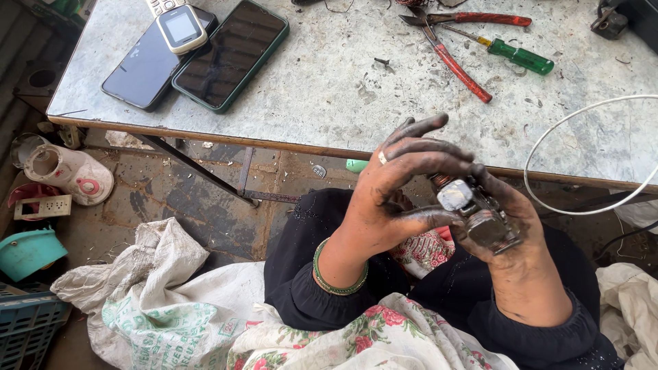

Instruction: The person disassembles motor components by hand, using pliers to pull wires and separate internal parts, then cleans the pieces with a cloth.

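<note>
- Right hand point(510, 226) is wrapped around a small grimy metal part point(480, 216), looks like some little motor or electrical assembly, held up over the lap just below the table edge.
- Left hand point(401, 185) pinches the silvery top end of that part with thumb and fingertips, other fingers fanned out. Both hands are black with grease; there's a ring on the left one and a green bangle point(339, 277) on that wrist.
- Below: black sleeves, floral cloth point(384, 336), a printed sack point(164, 315) on the floor to the left.
- Up on the scuffed metal table point(329, 89): a white wire loop point(582, 157) at the right.
- Farther back: red-handled pliers point(456, 65), a green-handled screwdriver point(517, 55).
- Far left corner: two smartphones point(229, 55) with a small keypad phone point(180, 29) lying on top.
</note>
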